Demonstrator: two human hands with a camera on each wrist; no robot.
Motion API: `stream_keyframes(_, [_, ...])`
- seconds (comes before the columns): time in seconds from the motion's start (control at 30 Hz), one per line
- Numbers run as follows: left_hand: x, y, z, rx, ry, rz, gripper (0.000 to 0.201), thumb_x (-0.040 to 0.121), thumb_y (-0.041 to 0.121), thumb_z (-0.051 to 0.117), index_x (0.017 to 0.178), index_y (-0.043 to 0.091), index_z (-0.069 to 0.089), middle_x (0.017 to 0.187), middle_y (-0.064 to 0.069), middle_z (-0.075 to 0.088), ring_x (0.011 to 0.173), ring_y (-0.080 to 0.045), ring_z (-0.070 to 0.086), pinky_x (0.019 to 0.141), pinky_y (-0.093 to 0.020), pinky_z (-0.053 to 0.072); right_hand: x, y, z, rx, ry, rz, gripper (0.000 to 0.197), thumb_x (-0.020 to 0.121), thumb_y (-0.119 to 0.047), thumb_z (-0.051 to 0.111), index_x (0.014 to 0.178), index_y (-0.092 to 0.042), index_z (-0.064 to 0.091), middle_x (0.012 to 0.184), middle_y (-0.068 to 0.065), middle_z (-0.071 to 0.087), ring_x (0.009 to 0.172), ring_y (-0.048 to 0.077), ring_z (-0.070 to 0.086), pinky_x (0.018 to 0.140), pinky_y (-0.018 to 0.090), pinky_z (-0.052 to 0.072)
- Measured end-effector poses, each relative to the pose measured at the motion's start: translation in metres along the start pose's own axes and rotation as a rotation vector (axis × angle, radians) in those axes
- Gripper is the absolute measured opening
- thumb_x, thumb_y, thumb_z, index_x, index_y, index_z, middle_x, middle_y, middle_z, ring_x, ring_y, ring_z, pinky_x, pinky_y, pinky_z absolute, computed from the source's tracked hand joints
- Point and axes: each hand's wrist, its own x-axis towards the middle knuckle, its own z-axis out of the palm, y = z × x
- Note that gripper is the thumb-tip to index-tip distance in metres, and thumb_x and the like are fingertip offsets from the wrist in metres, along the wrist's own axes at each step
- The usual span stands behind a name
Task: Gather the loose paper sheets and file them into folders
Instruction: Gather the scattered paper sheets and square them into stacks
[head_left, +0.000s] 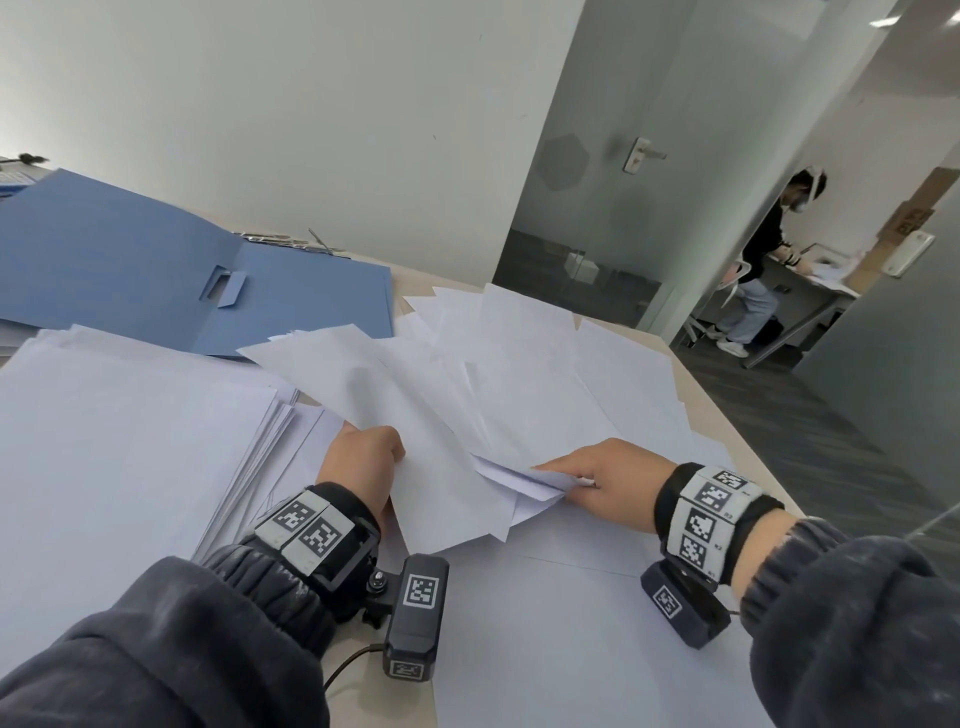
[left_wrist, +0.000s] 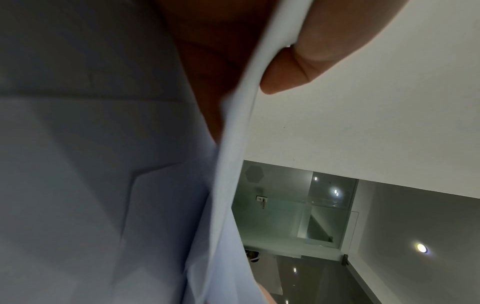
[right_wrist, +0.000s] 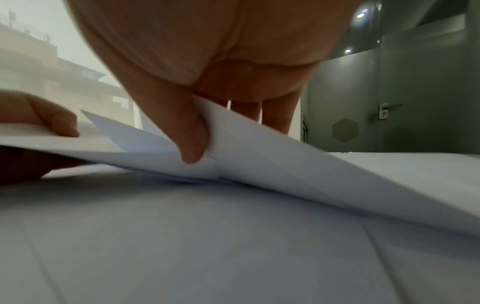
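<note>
Several loose white sheets (head_left: 467, 374) lie fanned across the table's middle. My left hand (head_left: 366, 457) grips the near left edge of a lifted bunch of them, thumb on top, as the left wrist view shows with the paper edge (left_wrist: 239, 115) beside the thumb. My right hand (head_left: 597, 480) pinches the near corners of the same bunch (right_wrist: 233, 148), thumb (right_wrist: 192, 144) pressing on the paper. An open blue folder (head_left: 156, 270) lies at the back left. A tidier stack of white paper (head_left: 119, 441) sits at the left.
More white sheets (head_left: 571, 623) cover the near table. The table's right edge (head_left: 737, 431) drops to a dark carpeted floor. A glass door (head_left: 597, 182) stands behind, and another person (head_left: 758, 270) sits at a far desk.
</note>
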Motion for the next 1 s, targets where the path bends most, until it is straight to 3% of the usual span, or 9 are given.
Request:
stream_keyframes(0.07, [0.003, -0.001, 0.0, 0.024, 0.01, -0.005, 0.02, 0.09, -0.005, 0.05, 0.077, 0.006, 0.04, 0.07, -0.009, 0.039, 0.058, -0.022, 0.037, 0.053, -0.027, 0.024, 0.0, 0.004, -0.003, 0.119, 0.022, 0.029, 0.048, 0.097, -0.014, 0.054, 0.097, -0.06, 0.069, 0.096, -0.032, 0.07, 0.091, -0.011, 0.061, 0.087, 0.018, 0.05])
stream_keyframes(0.13, [0.002, -0.001, 0.0, 0.032, -0.01, -0.008, 0.02, 0.09, -0.006, 0.05, 0.078, 0.006, 0.04, 0.07, -0.009, 0.04, 0.058, -0.023, 0.038, 0.053, -0.027, 0.026, 0.0, 0.006, -0.006, 0.205, 0.061, 0.095, 0.032, 0.093, -0.013, 0.057, 0.084, -0.039, 0.074, 0.077, -0.013, 0.069, 0.073, 0.002, 0.059, 0.082, 0.035, 0.054])
stream_keyframes(0.23, [-0.002, -0.001, 0.003, 0.011, -0.063, -0.008, 0.019, 0.072, 0.004, 0.061, 0.081, 0.006, 0.045, 0.081, -0.016, 0.049, 0.069, -0.029, 0.05, 0.066, -0.031, 0.039, 0.002, 0.002, -0.006, 0.285, 0.148, 0.124, 0.022, 0.093, -0.014, 0.056, 0.093, -0.026, 0.075, 0.084, 0.003, 0.072, 0.075, 0.017, 0.063, 0.082, 0.04, 0.055])
stream_keyframes(0.33, [-0.005, -0.005, 0.004, -0.064, -0.131, 0.0, 0.042, 0.049, 0.014, 0.055, 0.09, 0.004, 0.053, 0.087, -0.018, 0.055, 0.08, -0.034, 0.058, 0.076, -0.043, 0.045, 0.004, -0.015, -0.002, 0.296, 0.191, 0.05, 0.037, 0.097, -0.014, 0.053, 0.095, -0.047, 0.07, 0.094, -0.01, 0.074, 0.09, 0.017, 0.069, 0.083, 0.031, 0.054])
stream_keyframes(0.57, [-0.007, -0.009, 0.006, -0.104, -0.266, 0.127, 0.05, 0.068, 0.033, 0.072, 0.116, 0.02, 0.068, 0.108, -0.005, 0.075, 0.102, -0.032, 0.07, 0.098, -0.055, 0.05, 0.004, -0.06, 0.017, 0.08, 0.103, -0.225, 0.055, 0.094, -0.006, 0.05, 0.133, -0.043, 0.062, 0.141, -0.017, 0.058, 0.131, 0.005, 0.051, 0.112, 0.022, 0.037])
stream_keyframes(0.67, [0.001, -0.014, 0.004, -0.073, -0.266, 0.116, 0.05, 0.061, 0.014, 0.068, 0.111, 0.018, 0.069, 0.102, -0.011, 0.075, 0.097, -0.039, 0.07, 0.094, -0.06, 0.051, -0.002, -0.068, 0.016, 0.095, -0.026, -0.298, 0.045, 0.094, -0.039, 0.064, 0.138, -0.046, 0.055, 0.146, -0.028, 0.049, 0.132, -0.009, 0.043, 0.111, 0.016, 0.032])
stream_keyframes(0.8, [0.003, -0.017, 0.003, -0.098, -0.253, 0.111, 0.054, 0.057, 0.007, 0.065, 0.11, 0.015, 0.068, 0.101, -0.014, 0.075, 0.095, -0.042, 0.07, 0.091, -0.062, 0.052, -0.003, -0.052, -0.004, 0.424, 0.056, -0.085, 0.057, 0.087, -0.067, 0.045, 0.133, -0.038, 0.062, 0.134, -0.025, 0.057, 0.12, -0.016, 0.048, 0.107, 0.018, 0.034])
stream_keyframes(0.9, [-0.004, -0.012, 0.002, -0.092, -0.248, 0.11, 0.049, 0.057, 0.008, 0.065, 0.104, 0.016, 0.069, 0.096, -0.013, 0.076, 0.092, -0.04, 0.071, 0.09, -0.06, 0.053, 0.013, -0.015, -0.013, 0.502, 0.26, 0.192, 0.068, 0.093, -0.066, 0.04, 0.142, -0.022, 0.054, 0.145, -0.007, 0.053, 0.133, 0.008, 0.048, 0.11, 0.026, 0.032])
stream_keyframes(1.0, [-0.005, -0.011, 0.001, -0.08, -0.26, 0.107, 0.046, 0.057, 0.01, 0.065, 0.102, 0.016, 0.07, 0.093, -0.012, 0.076, 0.09, -0.04, 0.071, 0.089, -0.059, 0.053, 0.031, 0.024, -0.012, 0.414, 0.238, 0.428, 0.063, 0.097, -0.057, 0.05, 0.149, -0.022, 0.043, 0.154, 0.003, 0.045, 0.139, 0.02, 0.045, 0.114, 0.033, 0.032])
